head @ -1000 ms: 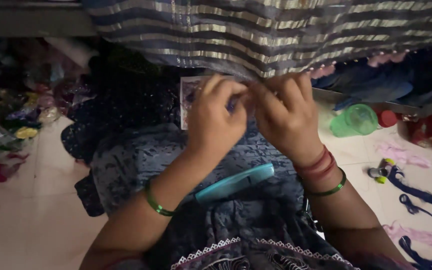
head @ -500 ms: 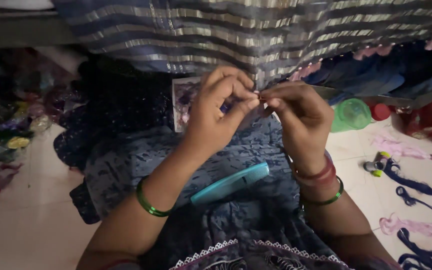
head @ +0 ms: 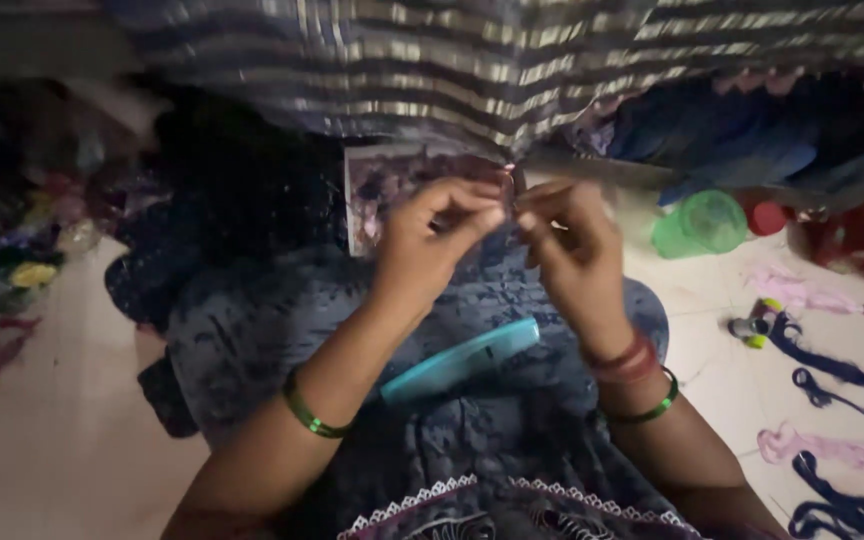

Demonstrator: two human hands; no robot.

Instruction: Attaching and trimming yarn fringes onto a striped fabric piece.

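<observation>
The fingertips of both hands meet just under the hem of one striped cloth [head: 512,70] that hangs across the top of the view: the left hand [head: 432,240] has thumb and forefinger pressed together in a pinch, and the right hand [head: 567,245] pinches likewise, the two pinches nearly touching at a small point by the hem; what they nip is too small and blurred to tell, perhaps a thread or the cloth's edge. The other fingers of each hand curl loosely behind. The left wrist wears one green bangle [head: 310,415]; the right wrist wears one green bangle [head: 652,408] and a band of red ones [head: 624,360] just above it, too blurred to count. Between the two forearms, on the patterned dark blue cloth [head: 282,330] over the lap, lies one teal comb [head: 462,358], slanting up to the right. Behind the hands one printed card or packet [head: 377,195] stands partly hidden. On the pale floor [head: 42,450] to the right sit one green plastic cup [head: 702,225] on its side, one red lid [head: 764,216] beside it, several dark blue thread bundles [head: 832,365] and two pink ones [head: 827,450]. At far left lies a heap of mixed coloured scraps [head: 12,270]
</observation>
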